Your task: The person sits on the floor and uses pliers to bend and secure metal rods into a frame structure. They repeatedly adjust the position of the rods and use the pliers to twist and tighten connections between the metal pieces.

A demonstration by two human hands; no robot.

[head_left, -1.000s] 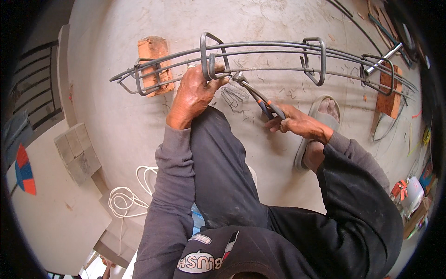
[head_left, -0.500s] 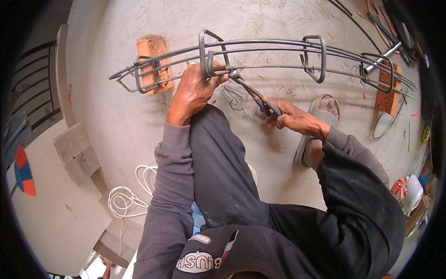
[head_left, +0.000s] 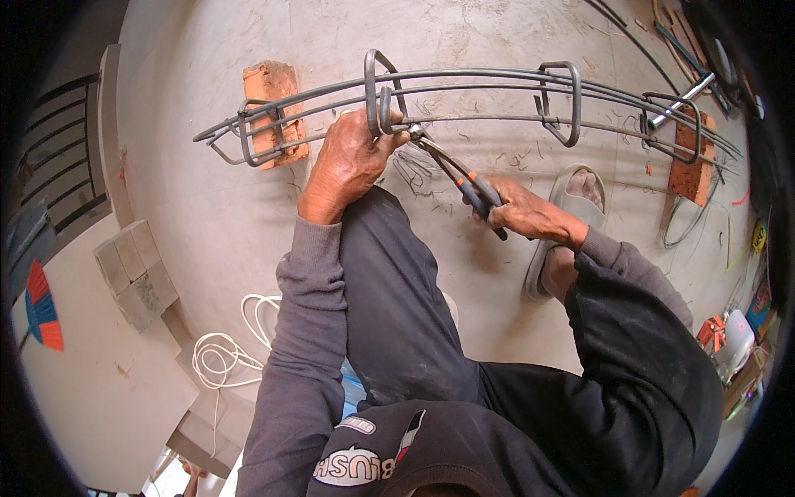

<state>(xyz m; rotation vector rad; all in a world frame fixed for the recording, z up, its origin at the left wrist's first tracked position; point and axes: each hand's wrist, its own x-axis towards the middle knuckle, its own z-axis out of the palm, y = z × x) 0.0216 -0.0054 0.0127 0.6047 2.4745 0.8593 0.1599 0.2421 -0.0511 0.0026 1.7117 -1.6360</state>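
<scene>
A long rebar cage (head_left: 472, 118), made of thin steel bars with bent rectangular stirrups, spans the view in front of me. My left hand (head_left: 352, 153) is closed around the lower bar at the foot of one stirrup (head_left: 371, 91), fingers pinched close to the joint. In my right hand (head_left: 526, 211) are end-cutting pincers (head_left: 447, 163) with dark, orange-marked handles. Their jaws touch the lower bar just right of my left fingertips. Whether a tie wire sits in the jaws is too small to tell. Another stirrup (head_left: 573, 108) stands farther right.
Orange bricks prop the cage at its left (head_left: 269, 83) and right (head_left: 691, 170) ends. Cut wire pieces (head_left: 418, 174) lie on the floor below it. My sandalled foot (head_left: 584, 190) is right of the pincers. A white cable (head_left: 219, 360) coils at left; grey blocks (head_left: 137, 269) stand beyond.
The stirrup at my left hand has shifted slightly right and sits more upright. My left hand moved a little with it. The pincers' handles have turned slightly in my right hand.
</scene>
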